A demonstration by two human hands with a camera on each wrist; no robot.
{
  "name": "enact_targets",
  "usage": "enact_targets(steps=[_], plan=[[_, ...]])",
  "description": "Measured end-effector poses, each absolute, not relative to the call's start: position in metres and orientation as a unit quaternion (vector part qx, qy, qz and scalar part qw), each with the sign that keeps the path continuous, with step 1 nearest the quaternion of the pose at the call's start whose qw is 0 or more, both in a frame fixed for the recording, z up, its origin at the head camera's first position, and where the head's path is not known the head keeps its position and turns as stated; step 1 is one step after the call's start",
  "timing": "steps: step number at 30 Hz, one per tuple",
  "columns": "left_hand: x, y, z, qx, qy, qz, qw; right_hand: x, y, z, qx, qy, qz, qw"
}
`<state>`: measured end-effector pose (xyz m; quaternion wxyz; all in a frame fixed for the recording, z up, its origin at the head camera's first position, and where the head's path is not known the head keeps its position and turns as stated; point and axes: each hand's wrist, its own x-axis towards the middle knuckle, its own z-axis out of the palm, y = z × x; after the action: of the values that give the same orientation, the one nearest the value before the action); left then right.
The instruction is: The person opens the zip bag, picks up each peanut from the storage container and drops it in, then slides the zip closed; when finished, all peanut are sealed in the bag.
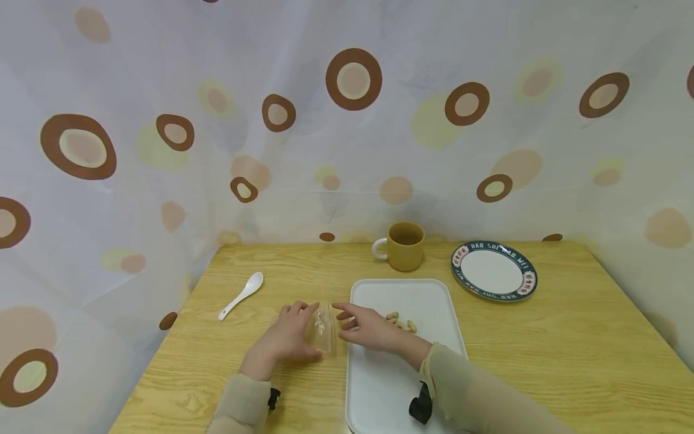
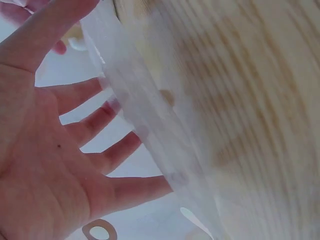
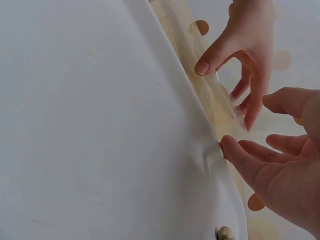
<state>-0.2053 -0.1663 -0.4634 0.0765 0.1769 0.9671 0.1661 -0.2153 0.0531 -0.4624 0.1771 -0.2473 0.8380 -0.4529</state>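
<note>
A small clear zip bag (image 1: 324, 328) lies on the wooden table, just left of the white tray (image 1: 374, 377). My left hand (image 1: 290, 331) arches over its left side, fingers spread, with fingertips at the far edge and thumb at the near edge. In the left wrist view, the straight fingers of the left hand (image 2: 60, 135) meet the plastic film (image 2: 150, 115). My right hand (image 1: 368, 327) reaches across the tray, loosely bent fingers at the bag's right end and nothing in its grasp. Several unshelled peanuts (image 1: 411, 326) sit on the tray, partly hidden by this hand.
A white spoon (image 1: 244, 294) lies on the table at the back left. The yellow mug (image 1: 405, 247) with a white handle stands behind the tray. At the back right is a plate with a dark patterned rim (image 1: 461, 280). A spotted cloth (image 1: 303, 157) hangs behind the table.
</note>
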Motion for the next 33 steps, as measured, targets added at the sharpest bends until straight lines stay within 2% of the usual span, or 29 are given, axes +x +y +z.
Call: enact_targets(steps=[7, 12, 16, 23, 33], plan=[[-0.206, -0.162, -0.457, 0.204, 0.961, 0.186, 0.032, -0.218, 0.052, -0.466, -0.194, 0.823, -0.499, 0.190], [-0.205, -0.155, -0.452, 0.235, 0.949, 0.209, 0.007, -0.218, 0.051, -0.467, -0.124, 0.779, -0.583, 0.196], [-0.203, -0.152, -0.450, 0.236, 0.947, 0.220, 0.009, -0.217, 0.050, -0.463, -0.081, 0.758, -0.619, 0.189], [-0.201, -0.147, -0.446, 0.248, 0.942, 0.227, 0.011, -0.218, 0.053, -0.454, -0.065, 0.764, -0.615, 0.181], [-0.197, -0.140, -0.440, 0.255, 0.937, 0.233, 0.045, -0.214, 0.062, -0.457, -0.021, 0.754, -0.628, 0.191]])
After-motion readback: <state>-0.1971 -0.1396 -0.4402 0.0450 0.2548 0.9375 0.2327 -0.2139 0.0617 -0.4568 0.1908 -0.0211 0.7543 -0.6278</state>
